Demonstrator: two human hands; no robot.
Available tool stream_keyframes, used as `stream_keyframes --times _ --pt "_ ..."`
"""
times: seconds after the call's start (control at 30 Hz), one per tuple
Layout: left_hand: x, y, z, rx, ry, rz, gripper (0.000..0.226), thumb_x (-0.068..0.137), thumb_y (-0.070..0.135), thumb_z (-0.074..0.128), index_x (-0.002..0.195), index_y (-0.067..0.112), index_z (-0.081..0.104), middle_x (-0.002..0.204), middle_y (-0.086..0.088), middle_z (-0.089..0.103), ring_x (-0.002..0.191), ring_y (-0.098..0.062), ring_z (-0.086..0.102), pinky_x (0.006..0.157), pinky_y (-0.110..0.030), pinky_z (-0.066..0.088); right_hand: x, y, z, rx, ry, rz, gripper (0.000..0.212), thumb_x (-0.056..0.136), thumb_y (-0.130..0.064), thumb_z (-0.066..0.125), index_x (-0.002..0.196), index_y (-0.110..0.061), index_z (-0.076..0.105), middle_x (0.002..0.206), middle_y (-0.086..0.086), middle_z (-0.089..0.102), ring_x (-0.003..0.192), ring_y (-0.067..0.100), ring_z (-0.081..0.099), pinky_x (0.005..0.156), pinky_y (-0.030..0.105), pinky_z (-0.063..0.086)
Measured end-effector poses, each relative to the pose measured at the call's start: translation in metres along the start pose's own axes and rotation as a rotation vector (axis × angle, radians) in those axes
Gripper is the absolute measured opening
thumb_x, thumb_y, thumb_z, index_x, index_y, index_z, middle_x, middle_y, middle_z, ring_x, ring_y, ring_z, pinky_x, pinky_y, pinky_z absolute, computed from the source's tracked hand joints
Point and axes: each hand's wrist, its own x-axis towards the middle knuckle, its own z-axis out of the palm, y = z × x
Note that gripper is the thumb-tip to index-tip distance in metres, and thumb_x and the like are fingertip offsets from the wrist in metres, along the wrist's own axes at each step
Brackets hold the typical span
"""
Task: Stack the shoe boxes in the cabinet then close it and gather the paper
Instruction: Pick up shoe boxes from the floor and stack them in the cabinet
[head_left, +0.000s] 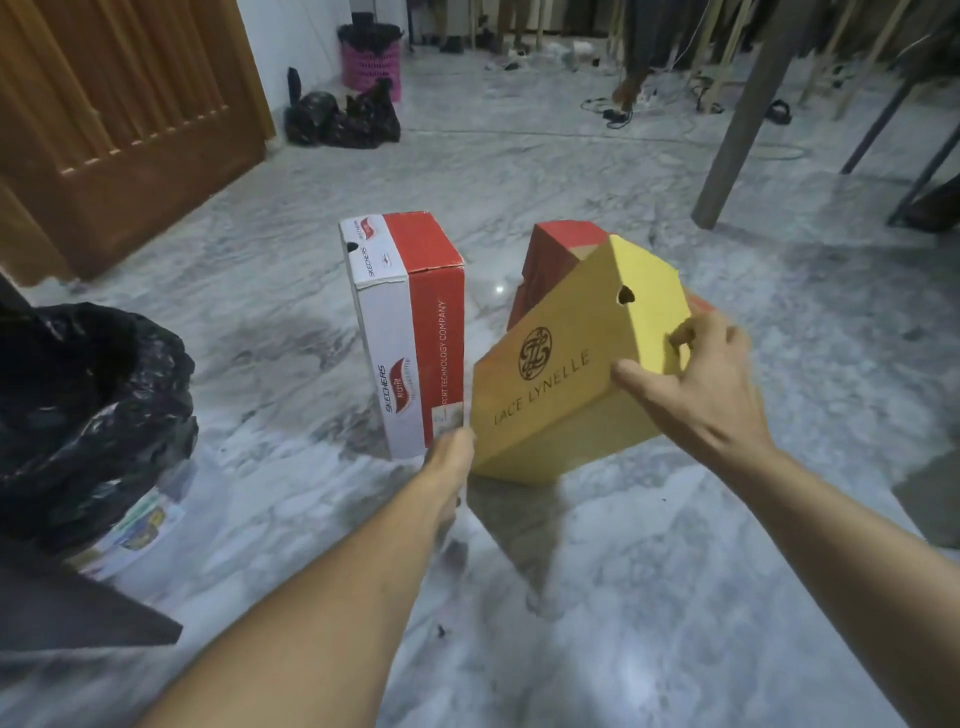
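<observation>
Yellow box (566, 374) tilted off floor (571, 571), right hand (696, 384) grip pinching top edge, left hand (449, 457) apparently bracing low corner; lift level, both hands.

Two bare forearms reach into view from below, with no sleeve, watch, ring or glove showing on either. The left hand (451, 457) looks narrow, seen edge-on; the right hand (696, 384) shows its back, knuckles and tendons standing out.

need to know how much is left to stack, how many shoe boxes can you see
3. The yellow box is tilted, held by both hands. The red and white box stands upright on the floor to its left. A red box sits behind the yellow one, mostly hidden; more may be concealed.
</observation>
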Motion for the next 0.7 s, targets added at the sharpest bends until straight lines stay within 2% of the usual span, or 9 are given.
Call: stream_keyframes --times 0.1,0.2,0.3,0.37,0.4,0.47,0.53,0.6,0.7 --pt "0.001 -0.009 0.016 -0.117 -0.007 0.023 0.042 0.097 0.022 0.047 0.138 0.016 0.046 0.143 -0.01 0.047 0.131 -0.029 0.041 0.111 -0.043 0.03 -0.007 0.015 -0.009 0.091 -0.011 0.065 0.079 0.059 -0.055 0.065 0.129 -0.029 0.041 0.118 0.001 0.039 0.103 0.021 0.045 0.084 0.039 0.043" --pt "-0.002 -0.017 0.019 -0.181 -0.001 -0.019 0.03 0.093 0.021 0.055 0.122 0.016 0.054 0.13 -0.008 0.055 0.119 -0.027 0.049 0.104 -0.041 0.037 -0.016 0.031 -0.017 0.174 -0.044 0.11 0.078 0.061 -0.054 0.064 0.134 -0.039 0.043 0.124 0.0 0.042 0.103 0.018 0.047 0.087 0.039 0.045" --pt "-0.001 -0.028 0.005 -0.269 0.07 -0.041 0.013 0.084 0.016 0.064 0.096 0.013 0.06 0.093 -0.004 0.065 0.079 -0.02 0.058 0.067 -0.028 0.048 -0.021 0.042 -0.021 0.249 -0.095 0.144 0.068 0.065 -0.059 0.059 0.132 -0.052 0.045 0.129 0.0 0.049 0.114 0.022 0.053 0.095 0.049 0.048" --pt "-0.004 -0.036 -0.005 -0.327 0.083 -0.043 0.007 0.082 0.013 0.066 0.087 0.012 0.061 0.081 -0.005 0.065 0.067 -0.019 0.059 0.049 -0.023 0.05 -0.026 0.045 -0.022 0.3 -0.152 0.177 0.062 0.068 -0.065 0.056 0.129 -0.056 0.049 0.132 -0.004 0.055 0.12 0.022 0.054 0.099 0.053 0.047" --pt "-0.007 -0.04 -0.01 -0.331 0.081 -0.034 0.006 0.082 0.013 0.067 0.084 0.012 0.061 0.081 -0.006 0.066 0.066 -0.02 0.06 0.049 -0.024 0.051 -0.03 0.046 -0.021 0.325 -0.185 0.191 0.06 0.07 -0.067 0.054 0.129 -0.056 0.05 0.133 -0.008 0.057 0.121 0.02 0.054 0.099 0.053 0.047" --pt "-0.017 -0.045 -0.021 -0.34 0.061 -0.011 0.01 0.08 0.014 0.071 0.086 0.011 0.063 0.091 -0.009 0.07 0.075 -0.023 0.064 0.07 -0.035 0.056 -0.039 0.047 -0.019 0.358 -0.229 0.21 0.053 0.076 -0.065 0.055 0.127 -0.053 0.054 0.129 -0.013 0.06 0.111 0.015 0.057 0.088 0.043 0.051" --pt "-0.032 -0.051 -0.033 -0.316 0.047 0.014 0.03 0.071 0.022 0.078 0.095 0.01 0.066 0.098 -0.009 0.074 0.088 -0.025 0.068 0.09 -0.044 0.055 -0.049 0.046 -0.019 0.377 -0.238 0.223 0.037 0.082 -0.057 0.06 0.119 -0.05 0.061 0.117 -0.013 0.065 0.096 0.01 0.058 0.072 0.031 0.047" --pt "-0.049 -0.057 -0.048 -0.256 0.033 0.048 0.046 0.062 0.035 0.08 0.098 0.011 0.066 0.098 -0.006 0.075 0.093 -0.026 0.07 0.093 -0.049 0.053 -0.057 0.042 -0.023 0.359 -0.25 0.233 0.035 0.078 -0.058 0.064 0.111 -0.046 0.065 0.108 -0.01 0.069 0.098 0.015 0.063 0.075 0.036 0.052" --pt "-0.092 -0.061 -0.074 -0.171 0.056 0.117 0.044 0.073 0.037 0.08 0.108 0.016 0.062 0.105 -0.002 0.073 0.094 -0.023 0.069 0.089 -0.049 0.054 -0.076 0.027 -0.037 0.365 -0.275 0.277 0.047 0.075 -0.054 0.07 0.12 -0.041 0.063 0.109 -0.003 0.069 0.1 0.025 0.066 0.083 0.05 0.057"
